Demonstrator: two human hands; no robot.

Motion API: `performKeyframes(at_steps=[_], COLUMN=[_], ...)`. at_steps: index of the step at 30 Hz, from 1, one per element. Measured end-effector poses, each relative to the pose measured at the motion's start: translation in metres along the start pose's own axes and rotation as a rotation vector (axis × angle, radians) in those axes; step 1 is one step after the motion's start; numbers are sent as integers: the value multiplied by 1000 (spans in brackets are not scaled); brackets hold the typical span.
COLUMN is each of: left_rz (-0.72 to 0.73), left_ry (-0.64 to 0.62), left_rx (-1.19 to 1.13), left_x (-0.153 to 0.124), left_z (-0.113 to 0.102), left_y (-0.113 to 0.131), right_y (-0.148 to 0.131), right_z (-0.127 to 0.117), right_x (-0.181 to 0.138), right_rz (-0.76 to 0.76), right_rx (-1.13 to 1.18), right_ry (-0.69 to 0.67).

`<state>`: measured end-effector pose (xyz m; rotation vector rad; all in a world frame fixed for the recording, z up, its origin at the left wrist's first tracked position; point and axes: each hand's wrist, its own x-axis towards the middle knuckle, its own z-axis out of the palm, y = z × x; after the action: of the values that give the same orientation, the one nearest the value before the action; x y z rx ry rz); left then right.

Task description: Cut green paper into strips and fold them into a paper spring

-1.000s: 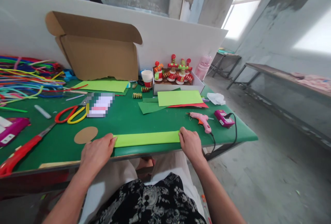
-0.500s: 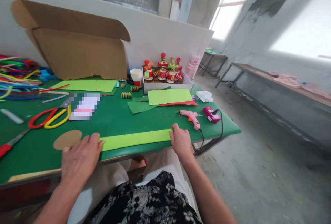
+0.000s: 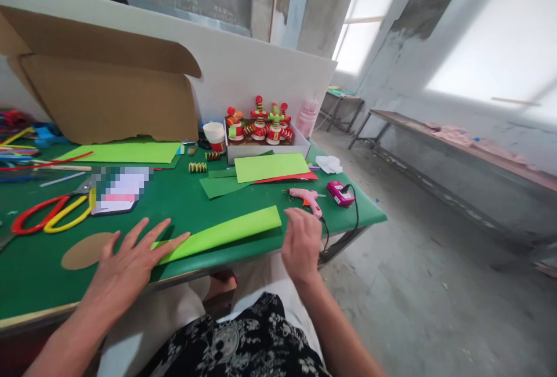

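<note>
A long light-green paper strip (image 3: 226, 229) lies slanted near the front edge of the green table (image 3: 183, 203). My left hand (image 3: 130, 258) lies flat with fingers spread, its fingertips on the strip's left end, next to a brown cardboard disc (image 3: 80, 251). My right hand (image 3: 300, 243) hovers just off the strip's right end, fingers loosely apart and holding nothing. A pink glue gun (image 3: 306, 197) lies just beyond that hand.
Red and yellow scissors (image 3: 50, 214) lie at the left. An open cardboard box (image 3: 108, 90) stands at the back. Green and red paper sheets (image 3: 270, 168) lie mid-table before a white box of small red-green figures (image 3: 261, 127). A pink device (image 3: 340, 193) sits near the right edge.
Both hands let go of the strip's ends. The right hand lifted off, the left opened flat on the left end, and the strip now lies slanted. The view swung right.
</note>
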<state>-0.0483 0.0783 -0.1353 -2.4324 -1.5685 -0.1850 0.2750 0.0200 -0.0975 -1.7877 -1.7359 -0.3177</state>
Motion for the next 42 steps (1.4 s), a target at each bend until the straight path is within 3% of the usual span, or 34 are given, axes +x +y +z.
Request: performKeyframes(at_steps=[4, 6, 9, 14, 17, 21, 26, 33, 42], left_rz=[11, 11, 5, -13, 43, 259, 310, 297, 276], left_ry=[3, 11, -5, -55, 14, 136, 300, 357, 317], left_rx=[-74, -84, -46, -22, -83, -252, -256, -191, -201], left_x=[1, 2, 3, 6, 5, -1, -14, -16, -17], left_z=[-3, -7, -14, -19, -14, -4, 12, 24, 18], left_y=[0, 2, 8, 11, 18, 47, 75, 76, 79], right_y=[-65, -86, -91, -73, -70, -73, -74, -61, -12], right_z=[8, 21, 40, 50, 49, 50, 48, 37, 35], right_x=[-8, -10, -14, -22, -25, -24, -24, -22, -24], right_rz=[-659, -798, -746, -606, -611, -606, -607, -586, -489], right_rx=[198, 209, 190, 204, 208, 197, 195, 170, 126], right_ry=[-278, -383, -493, -549, -565, -562, -563, -588, -557])
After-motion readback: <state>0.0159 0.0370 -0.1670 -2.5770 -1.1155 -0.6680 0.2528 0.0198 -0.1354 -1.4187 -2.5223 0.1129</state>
